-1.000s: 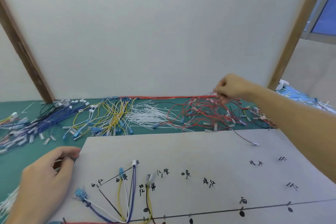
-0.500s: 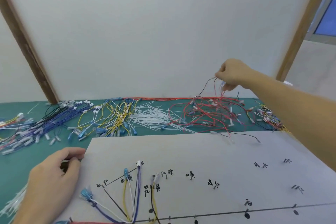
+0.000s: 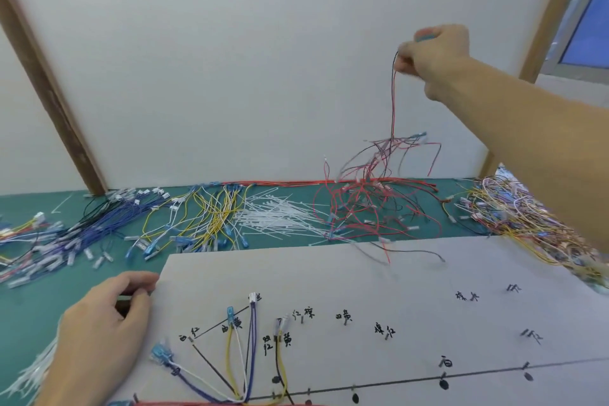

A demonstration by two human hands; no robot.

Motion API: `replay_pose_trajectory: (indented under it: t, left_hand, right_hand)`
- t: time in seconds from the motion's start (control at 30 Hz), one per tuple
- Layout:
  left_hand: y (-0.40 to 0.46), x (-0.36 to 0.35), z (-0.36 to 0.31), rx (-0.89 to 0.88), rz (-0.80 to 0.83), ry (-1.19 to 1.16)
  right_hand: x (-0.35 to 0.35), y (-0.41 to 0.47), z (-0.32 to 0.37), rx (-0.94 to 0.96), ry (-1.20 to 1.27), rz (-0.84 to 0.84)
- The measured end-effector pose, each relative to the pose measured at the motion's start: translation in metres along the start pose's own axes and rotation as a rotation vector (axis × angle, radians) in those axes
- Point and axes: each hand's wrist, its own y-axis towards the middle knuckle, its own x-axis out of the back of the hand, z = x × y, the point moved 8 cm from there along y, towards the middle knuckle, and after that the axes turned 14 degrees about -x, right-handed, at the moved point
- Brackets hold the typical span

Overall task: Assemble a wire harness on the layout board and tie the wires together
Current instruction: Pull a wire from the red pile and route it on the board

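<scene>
Several blurred red wires (image 3: 379,158) aloft

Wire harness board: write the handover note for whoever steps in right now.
Right hand: raised, pinching a red-and-black wire pair; other wires from the red wire pile dangle tangled below it.
Left hand: grips the left edge of the layout board.
Done: yellow, white, purple and black wires already routed at the board's lower left.
Left: shake the pair free, route it, fill the empty marked spots to the right, then tie with the white cable ties.
</scene>
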Motion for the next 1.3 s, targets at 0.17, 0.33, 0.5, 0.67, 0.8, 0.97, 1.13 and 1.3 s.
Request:
replay_pose_trajectory:
  t: [0.17,0.33,0.5,0.67,0.8,0.97,1.13,1.3]
  left_hand:
    - [-0.002,-0.002,-0.004,-0.008,0.007,-0.042]
    - [-0.003,0.005,-0.009,-0.031,-0.012,-0.059]
    - [0.002,0.026,-0.049,-0.171,-0.115,-0.029]
    - [0.031,0.019,-0.146,-0.363,0.013,-0.285]
    - [0.059,-0.015,-0.230,-0.419,0.155,-0.497]
    - [0.076,-0.044,-0.270,-0.517,0.183,-0.525]
    - [0.073,-0.059,-0.278,-0.549,0.255,-0.569]
    - [0.093,-0.044,-0.283,-0.522,0.179,-0.529]
  right_hand:
    - [0.005,-0.017,0.033,0.273,0.045,-0.069]
    - [0.012,-0.046,0.077,0.526,0.054,-0.138]
    - [-0.024,-0.082,0.068,0.554,-0.235,0.125]
    - [-0.059,-0.158,0.006,0.654,-0.502,0.516]
    - [-0.069,-0.197,-0.028,0.600,-0.535,0.747]
    - [-0.049,-0.194,-0.051,0.439,-0.370,0.762]
    - [-0.033,-0.177,-0.075,0.203,-0.194,0.799]
    - [-0.044,-0.177,-0.108,0.051,-0.213,0.958]
